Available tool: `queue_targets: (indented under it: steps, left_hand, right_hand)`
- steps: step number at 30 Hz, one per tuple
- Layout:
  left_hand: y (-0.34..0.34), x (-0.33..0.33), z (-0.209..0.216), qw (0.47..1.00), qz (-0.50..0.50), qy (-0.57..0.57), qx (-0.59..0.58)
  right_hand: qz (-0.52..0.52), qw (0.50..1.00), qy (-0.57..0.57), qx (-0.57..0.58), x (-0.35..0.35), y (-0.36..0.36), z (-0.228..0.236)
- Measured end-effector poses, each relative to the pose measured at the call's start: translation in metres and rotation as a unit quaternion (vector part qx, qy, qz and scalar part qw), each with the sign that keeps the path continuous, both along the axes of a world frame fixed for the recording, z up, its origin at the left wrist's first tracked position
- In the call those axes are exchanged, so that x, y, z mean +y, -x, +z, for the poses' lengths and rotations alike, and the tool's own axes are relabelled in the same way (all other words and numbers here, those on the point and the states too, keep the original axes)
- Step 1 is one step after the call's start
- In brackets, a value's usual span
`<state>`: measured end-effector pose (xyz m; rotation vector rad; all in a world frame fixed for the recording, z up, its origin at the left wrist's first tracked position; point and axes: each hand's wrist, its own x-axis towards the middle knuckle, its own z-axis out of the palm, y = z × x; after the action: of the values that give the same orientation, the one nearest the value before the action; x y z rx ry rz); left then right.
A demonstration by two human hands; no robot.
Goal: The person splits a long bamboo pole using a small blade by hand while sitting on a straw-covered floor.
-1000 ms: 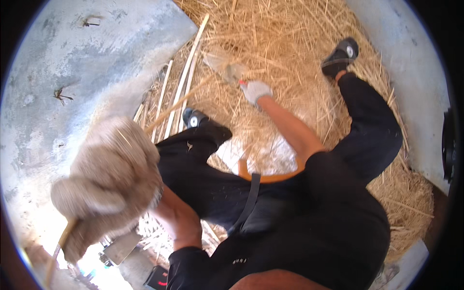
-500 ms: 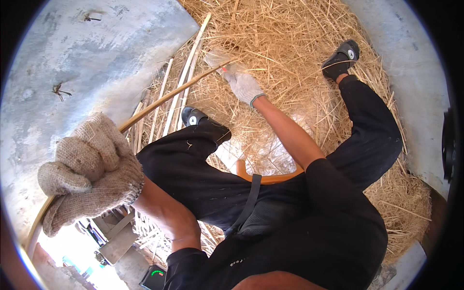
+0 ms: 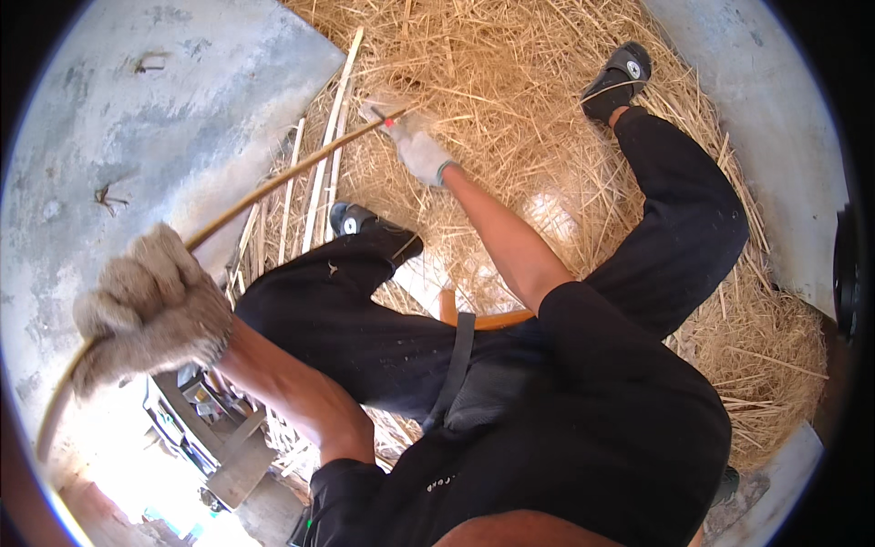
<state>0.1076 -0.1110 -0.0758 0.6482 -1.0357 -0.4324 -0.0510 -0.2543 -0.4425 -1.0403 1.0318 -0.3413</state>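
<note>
A long, thin bamboo strip (image 3: 292,173) slants from the lower left up to the middle of the straw. My left hand (image 3: 150,310), in a knitted glove, is closed round it, and its near end bends down past the fist. Further along, my right hand (image 3: 421,155), in a pale glove, is at the strip's far part. Its fingers are closed on a small tool with a red part (image 3: 389,122) and a dark tip, set against the strip. The tool's exact kind is too small to make out.
Shavings (image 3: 510,91) cover the floor between my spread legs. Pale split strips (image 3: 330,155) lie beside my left shoe (image 3: 355,219). A grey wall (image 3: 182,109) stands at the left, another at the right. An orange curved seat frame (image 3: 497,320) shows between my thighs; wooden boards (image 3: 239,469) stand lower left.
The strip and both hands have shifted left in the view, with the whole scene sliding slightly left too. My left hand still grips the strip, and my right hand stays at its far part.
</note>
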Motion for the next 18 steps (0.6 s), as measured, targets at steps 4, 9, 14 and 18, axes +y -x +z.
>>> queue_targets:
  steps: [4, 9, 14, 18]
  left_hand:
    - [-0.006, -0.002, 0.005, 1.000, -0.028, -0.003, 0.009]
    - [0.006, -0.001, 0.006, 0.999, -0.023, -0.002, 0.026]
    - [0.009, 0.006, 0.007, 0.999, -0.046, 0.004, 0.022]
    - [0.020, 0.004, 0.001, 0.999, -0.043, -0.007, 0.007]
  right_hand:
    - [-0.256, 0.905, -0.261, -0.218, 0.015, 0.027, 0.006]
    - [-0.124, 0.973, 0.180, 0.076, 0.025, 0.027, -0.006]
    - [0.046, 0.908, 0.331, 0.254, 0.019, 0.002, 0.034]
    - [0.072, 0.869, 0.352, 0.341, 0.014, 0.002, 0.031]
